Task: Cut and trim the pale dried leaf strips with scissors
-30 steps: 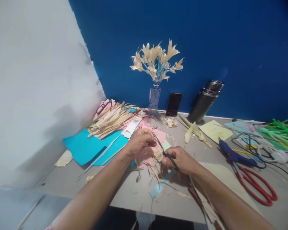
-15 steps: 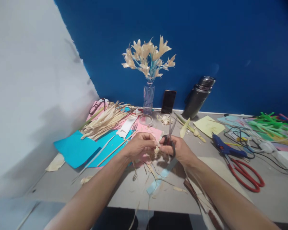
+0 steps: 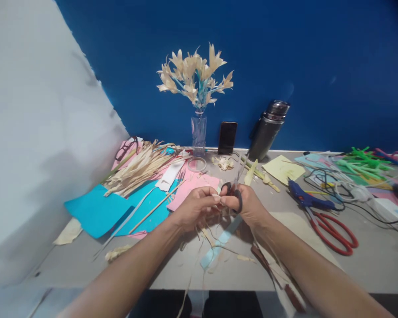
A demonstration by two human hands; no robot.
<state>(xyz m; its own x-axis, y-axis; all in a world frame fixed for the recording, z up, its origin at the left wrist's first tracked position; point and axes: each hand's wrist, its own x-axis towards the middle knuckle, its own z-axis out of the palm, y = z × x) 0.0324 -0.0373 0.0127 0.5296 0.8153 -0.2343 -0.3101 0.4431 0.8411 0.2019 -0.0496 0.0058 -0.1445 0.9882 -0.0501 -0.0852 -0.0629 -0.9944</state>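
Observation:
My left hand [image 3: 195, 206] and my right hand [image 3: 248, 206] meet fingertip to fingertip over the grey table [image 3: 172, 269]. The right hand is closed round the black handles of small scissors [image 3: 236, 187], whose blades point up and away. Between the fingertips of both hands sits a small pale piece of dried leaf [image 3: 216, 195], pinched by the left hand. Thin dried strips [image 3: 204, 234] hang and lie under the hands, beside a light blue paper strip [image 3: 217, 247].
A vase of dried-leaf flowers [image 3: 195, 88], a phone [image 3: 227, 138] and a dark flask [image 3: 268, 130] stand at the blue back wall. Dried leaves [image 3: 142, 165] lie on blue and pink paper [image 3: 96, 210] at left. A blue glue gun [image 3: 307, 199], red scissors [image 3: 334, 227], cables and green stems [image 3: 365, 165] lie right.
The right hand has swung the small scissors from lying flat to blades pointing up, and moved in to meet the left hand's fingertips. The head camera shifted, sliding the scene leftward.

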